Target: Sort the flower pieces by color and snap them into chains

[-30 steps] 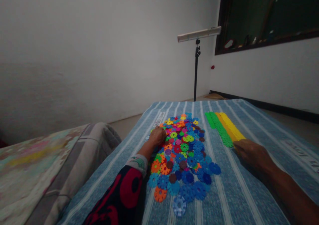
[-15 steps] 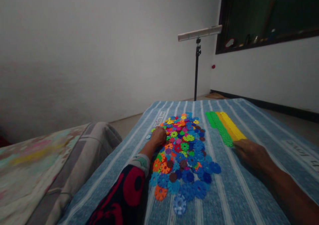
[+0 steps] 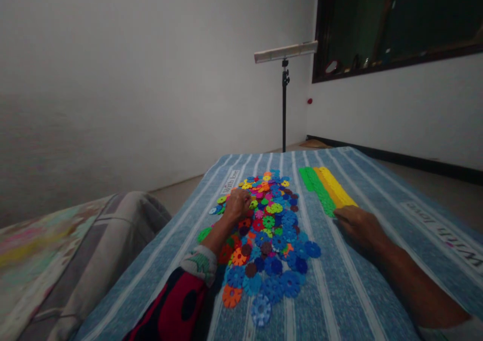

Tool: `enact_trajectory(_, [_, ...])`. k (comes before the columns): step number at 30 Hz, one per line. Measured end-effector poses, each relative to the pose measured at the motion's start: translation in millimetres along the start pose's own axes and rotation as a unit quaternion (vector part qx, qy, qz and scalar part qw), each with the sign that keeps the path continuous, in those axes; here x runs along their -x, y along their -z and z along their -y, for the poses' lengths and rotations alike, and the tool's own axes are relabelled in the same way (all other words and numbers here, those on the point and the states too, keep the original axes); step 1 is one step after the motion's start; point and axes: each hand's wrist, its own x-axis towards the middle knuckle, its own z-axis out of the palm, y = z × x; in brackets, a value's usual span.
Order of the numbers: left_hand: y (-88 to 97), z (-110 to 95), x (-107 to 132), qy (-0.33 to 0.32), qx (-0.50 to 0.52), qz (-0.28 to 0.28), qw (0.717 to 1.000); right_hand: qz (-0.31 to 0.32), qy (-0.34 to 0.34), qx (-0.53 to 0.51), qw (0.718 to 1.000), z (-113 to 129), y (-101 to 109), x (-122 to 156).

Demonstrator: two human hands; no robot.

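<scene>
A loose pile of notched plastic snowflake discs [image 3: 274,265] in blue, orange, green, pink, yellow and brown covers the middle of the striped cloth. Over the pile's left upper part is my left hand [image 3: 237,203], its fingers curled together; whatever they pinch is hidden. To the right lie overlapping discs laid in straight rows: a green row [image 3: 320,196], an orange row [image 3: 329,189] and a yellow row [image 3: 337,186]. My right hand [image 3: 356,221] rests at the near end of the orange and yellow rows, fingers closed and pressed down there. Its fingertips are partly hidden.
A blue cloth with white stripes [image 3: 358,280] covers the table. At the left stands a padded seat with a grey and flowered cover [image 3: 113,230]. Behind the table are a light on a black stand [image 3: 284,104], a white wall and a dark window [image 3: 400,24].
The view has swung slightly right, so everything sits further left. My left hand stays over the pile, with its wrist a little turned. My right hand remains at the near end of the rows.
</scene>
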Motion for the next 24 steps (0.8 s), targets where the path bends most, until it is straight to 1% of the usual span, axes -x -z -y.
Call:
enact_trajectory(3, [-5.0, -36.7, 1.2, -0.081, 0.033, 0.014, 0.996, -0.015, 0.000, -0.048, 0.999, 11.4, 1.5, -5.3])
enact_trajectory(5, [-11.0, -62.5, 6.6, -0.122, 0.070, 0.015, 0.990, -0.034, 0.015, -0.113, 0.993, 21.6, 1.4, -9.4])
enact_trajectory(7, [-17.9, -85.6, 14.5, -0.158, 0.104, 0.027, 0.982, -0.049, 0.023, -0.188, 0.981, 33.7, 0.7, -13.3])
enact_trajectory(9, [-24.0, -103.8, 22.8, -0.185, 0.128, 0.039, 0.974, -0.047, 0.025, -0.252, 0.966, 46.3, 0.3, -16.6])
enact_trajectory(11, [-28.2, -116.4, 29.4, -0.206, 0.141, 0.051, 0.967, -0.045, 0.021, -0.287, 0.956, 57.5, 0.5, -18.9])
enact_trajectory(15, [-31.8, -127.9, 35.5, -0.209, 0.148, 0.062, 0.965, -0.032, 0.032, -0.298, 0.953, 70.4, 0.7, -20.3])
enact_trajectory(19, [-34.7, -129.9, 37.5, -0.197, 0.153, 0.056, 0.967, -0.019, 0.050, -0.295, 0.954, 71.6, 0.9, -21.3])
enact_trajectory(22, [-36.0, -128.4, 39.3, -0.195, 0.161, 0.052, 0.966, -0.005, 0.079, -0.255, 0.964, 58.7, 8.0, -22.8])
enact_trajectory(24, [-35.7, -125.3, 39.8, -0.184, 0.168, 0.046, 0.967, 0.007, 0.095, -0.213, 0.972, 39.8, 17.1, -22.9])
